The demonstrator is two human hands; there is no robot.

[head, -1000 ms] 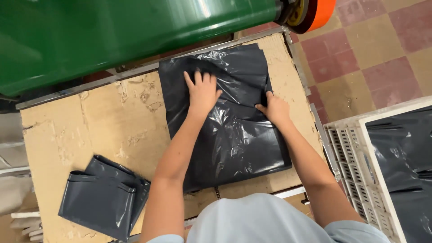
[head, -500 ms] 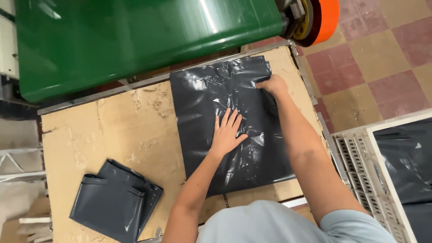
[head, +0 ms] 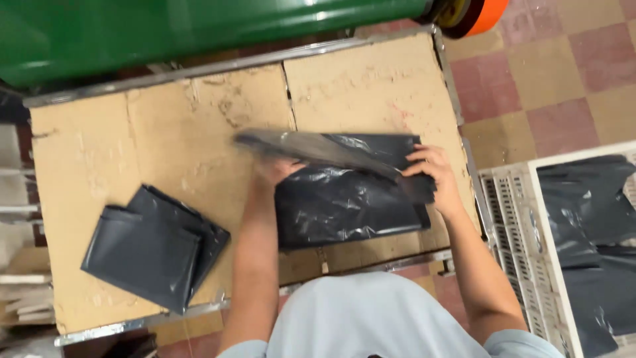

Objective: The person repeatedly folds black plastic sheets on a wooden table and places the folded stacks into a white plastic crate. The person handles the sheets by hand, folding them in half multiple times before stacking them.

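Black plastic bag (head: 344, 199) lies mid-table on the cardboard top (head: 165, 132), long axis running left-right, top half lifted & folding toward the person. Left hand (head: 275, 169) is under the raised flap, grip hidden, can't tell. Right hand (head: 434, 176) pinches the bag's right edge. Folded bag stack (head: 149, 245) sits well apart at left; crate w/ bags (head: 589, 225) at right. Nothing between.

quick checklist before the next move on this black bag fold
1. Left hand under the lifted flap of the black bag: ok.
2. Right hand pinching the bag's right edge: ok.
3. Flap edges lined up: cannot tell, the flap is blurred mid-air.
4. Bag fully on the cardboard table: ok.
5. Folded stack of bags apart from the bag in hand: ok.
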